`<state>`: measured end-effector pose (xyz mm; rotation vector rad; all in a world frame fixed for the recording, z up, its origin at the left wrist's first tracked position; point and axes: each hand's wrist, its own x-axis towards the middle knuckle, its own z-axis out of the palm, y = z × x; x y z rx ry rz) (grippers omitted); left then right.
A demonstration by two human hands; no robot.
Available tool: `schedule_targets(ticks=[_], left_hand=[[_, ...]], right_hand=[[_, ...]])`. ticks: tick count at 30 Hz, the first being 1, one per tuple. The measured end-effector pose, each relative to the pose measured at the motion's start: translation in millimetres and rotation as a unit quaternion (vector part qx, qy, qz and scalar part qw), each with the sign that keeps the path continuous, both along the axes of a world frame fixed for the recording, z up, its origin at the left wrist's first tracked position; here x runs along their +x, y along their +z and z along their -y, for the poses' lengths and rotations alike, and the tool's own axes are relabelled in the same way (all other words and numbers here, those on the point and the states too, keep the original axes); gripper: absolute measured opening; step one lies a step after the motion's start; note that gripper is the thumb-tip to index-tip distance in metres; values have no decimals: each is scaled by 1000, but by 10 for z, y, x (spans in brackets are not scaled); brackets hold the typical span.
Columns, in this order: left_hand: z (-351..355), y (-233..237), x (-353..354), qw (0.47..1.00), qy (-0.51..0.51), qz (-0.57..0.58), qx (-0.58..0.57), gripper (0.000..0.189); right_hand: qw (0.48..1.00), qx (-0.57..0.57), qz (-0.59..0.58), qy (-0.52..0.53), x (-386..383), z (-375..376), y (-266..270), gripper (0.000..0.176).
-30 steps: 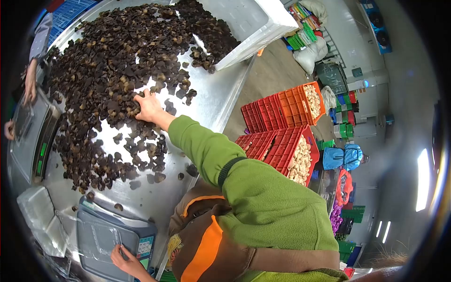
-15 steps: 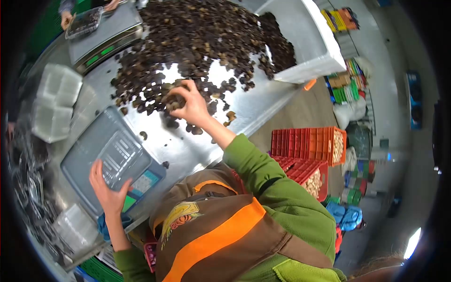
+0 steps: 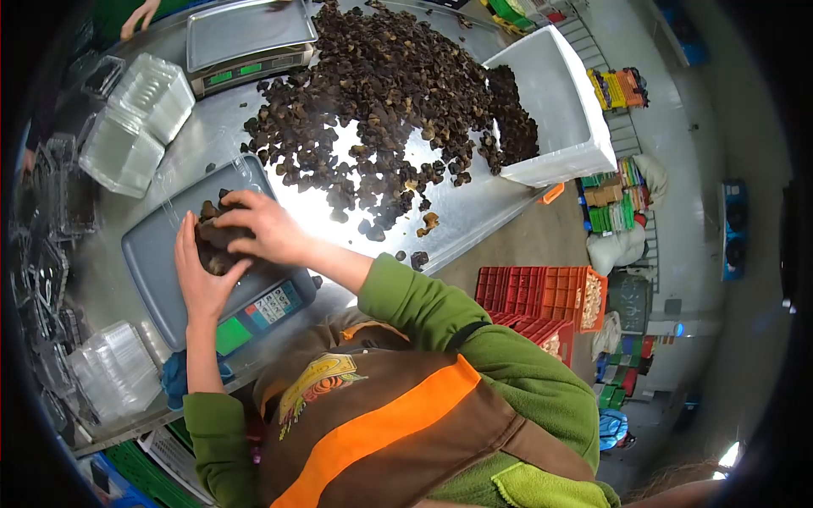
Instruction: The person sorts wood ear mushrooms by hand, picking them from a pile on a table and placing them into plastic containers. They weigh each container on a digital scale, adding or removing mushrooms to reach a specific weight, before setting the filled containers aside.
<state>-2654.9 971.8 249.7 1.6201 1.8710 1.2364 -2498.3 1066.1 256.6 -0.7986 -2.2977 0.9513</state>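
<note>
Over a grey digital scale [image 3: 152, 254], both my hands are at a clump of dark brown mushrooms [image 3: 216, 233]. My right hand [image 3: 267, 229] lies over the clump from the right, its fingers curled onto the pieces. From the near side my left hand [image 3: 203, 275] cups round them, thumb and fingers apart, at the side of a clear plastic box [image 3: 246, 173]. Much of this box is hidden by the hands and mushrooms. Beyond the scale, a wide heap of the same mushrooms [image 3: 381, 93] spreads over the metal table [image 3: 313, 195].
A white foam box [image 3: 559, 110] lies on its side by the heap. Clear plastic boxes [image 3: 135, 127] stand left, with another stack [image 3: 114, 372] nearer me. Across the table are a second scale [image 3: 250, 38] and another person's hand [image 3: 140, 17]. Red crates [image 3: 533, 292] stand right.
My right hand has moved from the heap's near edge to the scale with a handful of mushrooms. My left hand stays there. The other person's clear box has left the second scale.
</note>
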Motion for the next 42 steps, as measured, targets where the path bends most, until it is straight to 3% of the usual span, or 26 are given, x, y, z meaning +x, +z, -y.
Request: schedule_targets(ticks=[3, 8, 11, 13, 15, 17, 19, 20, 21, 24, 25, 26, 27, 28, 29, 32, 34, 37, 39, 41, 42], left_hand=[[-31, -40, 24, 1000, 9, 4, 16, 98], [-50, -61, 84, 998, -6, -41, 40, 94], [31, 26, 77, 995, -6, -81, 56, 101], [77, 80, 27, 993, -12, -89, 70, 107], [161, 42, -54, 994, -6, -98, 53, 112], [255, 26, -129, 992, 0, -119, 28, 114], [331, 6, -183, 991, 5, -130, 15, 115], [370, -2, -199, 990, 7, -140, 5, 116], [404, -8, -211, 990, 10, -141, 2, 116], [509, -26, -217, 988, 27, -152, 13, 110], [526, -33, -207, 989, 29, -141, 31, 96], [535, -41, -201, 990, 29, -131, 52, 83], [551, -77, -206, 989, 28, -133, 53, 83], [569, -134, -214, 991, 0, -120, 52, 66], [574, -157, -216, 993, -29, -107, 50, 50], [548, -56, -96, 996, -13, -58, 63, 35], [579, -34, -78, 998, 2, -25, 53, 34], [588, 6, -51, 997, 56, 40, 44, 30], [555, 111, -38, 992, 94, 69, 48, 28], [403, 311, 32, 992, 91, 81, 17, 28], [261, 383, 95, 987, 54, 148, 9, 33]], right_hand=[[999, 31, -24, -23, -30, -93, 2, 33], [997, -13, -62, -36, 24, -175, 6, 26], [987, -94, -92, -93, 214, -243, 123, 25], [985, -108, -41, -127, 457, -309, 297, 25], [978, -116, -39, -167, 758, -410, 185, 31], [953, -220, 43, -205, 1050, -474, 222, 48], [946, -13, 221, -236, 1298, -447, 71, 65], [935, 8, 265, -234, 1344, -413, 70, 74], [941, -22, 232, -244, 1362, -388, 69, 71], [958, -135, 117, -225, 1214, -377, 2, 57], [956, -188, 72, -215, 1098, -369, -31, 52], [985, -77, 37, -147, 922, -361, -42, 49], [988, -76, 10, -134, 713, -322, -44, 52], [990, -80, 4, -112, 504, -266, 48, 51], [992, -60, 52, -96, 305, -231, 147, 52], [981, 85, 150, -89, -183, -203, 34, 47], [969, 115, 206, -76, -292, -249, 1, 43], [988, 37, 144, -45, -276, -292, -20, 30], [997, -21, 27, -69, -121, -364, 21, 21], [996, -7, 15, -89, 130, -419, 137, 25], [993, -55, 29, -102, 271, -428, 271, 27]])
